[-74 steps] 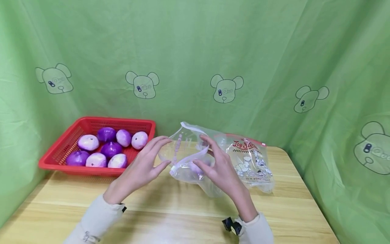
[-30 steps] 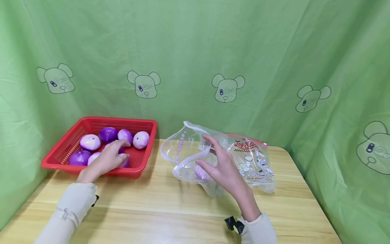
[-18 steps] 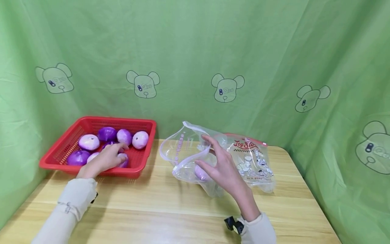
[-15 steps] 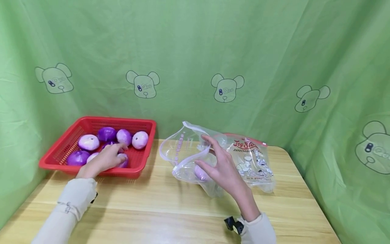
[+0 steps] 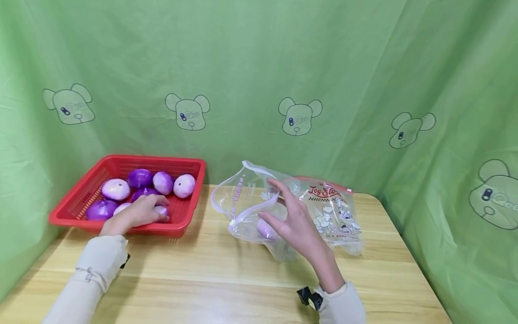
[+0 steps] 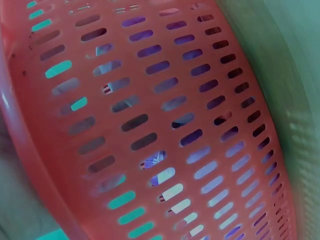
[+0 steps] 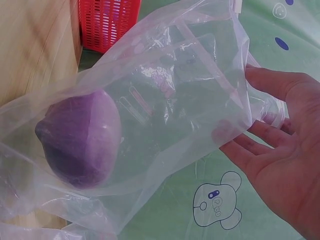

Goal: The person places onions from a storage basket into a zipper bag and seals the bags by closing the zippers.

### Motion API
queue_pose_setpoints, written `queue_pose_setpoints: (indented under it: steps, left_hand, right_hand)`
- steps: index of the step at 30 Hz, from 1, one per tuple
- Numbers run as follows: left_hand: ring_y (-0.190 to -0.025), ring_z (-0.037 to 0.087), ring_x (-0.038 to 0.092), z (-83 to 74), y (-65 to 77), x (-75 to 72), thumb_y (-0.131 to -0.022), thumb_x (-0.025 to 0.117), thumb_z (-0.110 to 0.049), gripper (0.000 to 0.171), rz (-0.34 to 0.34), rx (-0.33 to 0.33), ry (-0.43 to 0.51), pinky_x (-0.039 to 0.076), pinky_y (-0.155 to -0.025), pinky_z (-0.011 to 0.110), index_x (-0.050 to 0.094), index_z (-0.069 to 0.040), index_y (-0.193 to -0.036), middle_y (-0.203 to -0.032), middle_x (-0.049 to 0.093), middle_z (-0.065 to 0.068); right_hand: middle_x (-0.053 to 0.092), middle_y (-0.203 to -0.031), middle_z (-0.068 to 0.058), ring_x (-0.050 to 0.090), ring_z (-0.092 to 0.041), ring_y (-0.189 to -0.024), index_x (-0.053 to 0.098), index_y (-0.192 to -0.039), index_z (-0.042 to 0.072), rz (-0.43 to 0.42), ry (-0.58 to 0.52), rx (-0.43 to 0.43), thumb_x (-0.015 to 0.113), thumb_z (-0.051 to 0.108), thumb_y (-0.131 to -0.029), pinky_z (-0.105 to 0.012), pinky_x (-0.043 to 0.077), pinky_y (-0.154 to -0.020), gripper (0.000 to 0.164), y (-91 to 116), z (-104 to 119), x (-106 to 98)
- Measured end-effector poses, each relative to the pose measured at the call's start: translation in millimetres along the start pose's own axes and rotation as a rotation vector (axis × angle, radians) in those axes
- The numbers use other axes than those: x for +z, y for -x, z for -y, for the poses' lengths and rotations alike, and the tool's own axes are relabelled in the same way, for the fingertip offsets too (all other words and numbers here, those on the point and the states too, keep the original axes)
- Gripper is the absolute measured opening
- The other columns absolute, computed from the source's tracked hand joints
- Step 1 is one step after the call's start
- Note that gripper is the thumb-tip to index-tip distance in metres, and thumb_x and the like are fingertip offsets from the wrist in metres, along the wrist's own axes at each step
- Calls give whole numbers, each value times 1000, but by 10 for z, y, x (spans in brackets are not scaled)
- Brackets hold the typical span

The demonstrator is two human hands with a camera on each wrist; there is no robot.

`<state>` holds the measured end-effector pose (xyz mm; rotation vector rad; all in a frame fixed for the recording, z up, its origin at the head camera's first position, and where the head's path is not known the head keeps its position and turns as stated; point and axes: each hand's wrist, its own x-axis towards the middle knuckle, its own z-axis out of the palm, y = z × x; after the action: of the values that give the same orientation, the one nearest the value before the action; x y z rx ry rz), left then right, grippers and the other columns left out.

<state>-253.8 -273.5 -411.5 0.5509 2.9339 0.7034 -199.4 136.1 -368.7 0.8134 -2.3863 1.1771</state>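
In the head view my left hand (image 5: 140, 210) reaches into the red plastic basket (image 5: 58, 218), its fingers curled over a purple-and-white onion (image 5: 162, 212) at the front right. Most of that onion is hidden under the hand. My right hand (image 5: 297, 222) holds the gaping mouth of a clear zip bag (image 5: 243, 198), thumb and fingers bent at its edge. One purple onion (image 6: 155, 160) shows through the basket slots in the left wrist view, where the left hand's fingers are hidden. A purple onion (image 7: 82, 140) lies inside the bag in the right wrist view.
Several other onions (image 5: 140, 178) fill the basket. A second clear bag (image 5: 329, 211) with a red zip and printed figures lies right of the open one. Everything stands on a wooden table (image 5: 218, 288) before a green curtain (image 5: 243, 67).
My left hand has left the bag and moved left into the basket, where it has settled lower over the front-right onion. The right hand has stayed at the bag's mouth.
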Motion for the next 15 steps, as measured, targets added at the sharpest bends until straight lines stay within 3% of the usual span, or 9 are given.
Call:
queue_pose_setpoints:
  steps: [5, 15]
  left_hand:
    - [-104, 39, 64, 32, -3, 2, -87, 75, -20, 37, -46, -2, -7, 49, -92, 54, 68, 5, -113, -104, 72, 15]
    - [-98, 36, 67, -29, 16, 16, -86, 78, -23, 35, -270, 39, 25, 50, -89, 52, 70, -5, -115, -107, 72, 14]
  right_hand:
    - [55, -141, -10, 55, -24, -127, 36, -152, 18, 2, 13, 11, 81, 17, -84, -38, 48, -102, 82, 1, 6, 6]
    - [56, -139, -10, 56, -24, -126, 36, -152, 18, 7, 29, 10, 81, 17, -83, -40, 49, -101, 82, -4, 10, 19]
